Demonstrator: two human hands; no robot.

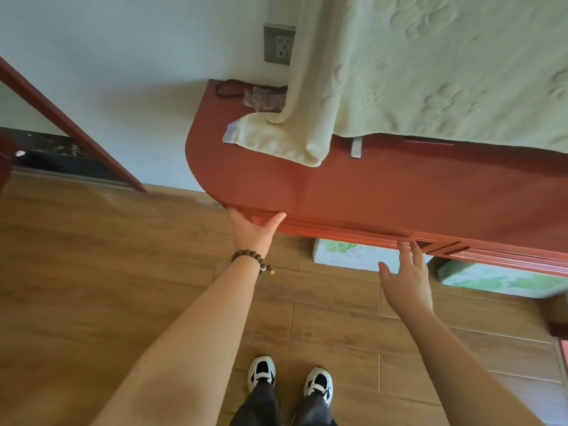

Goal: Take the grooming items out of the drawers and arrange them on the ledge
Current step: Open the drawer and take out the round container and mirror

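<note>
A red-brown ledge with a rounded left end runs across the view. My left hand, with a bead bracelet on the wrist, rests under the ledge's front edge at the rounded corner, thumb spread along the moulding and fingers hidden beneath. My right hand is open with fingers apart, fingertips touching the underside of the front edge by a drawer front. No grooming items show. A small grey strip lies on the ledge by the cloth hem.
A pale green towel-like cloth hangs over the ledge's back and right. A black cord and a crumpled wrapper lie at the back corner under a wall socket. Flowered boxes sit on the wooden floor below.
</note>
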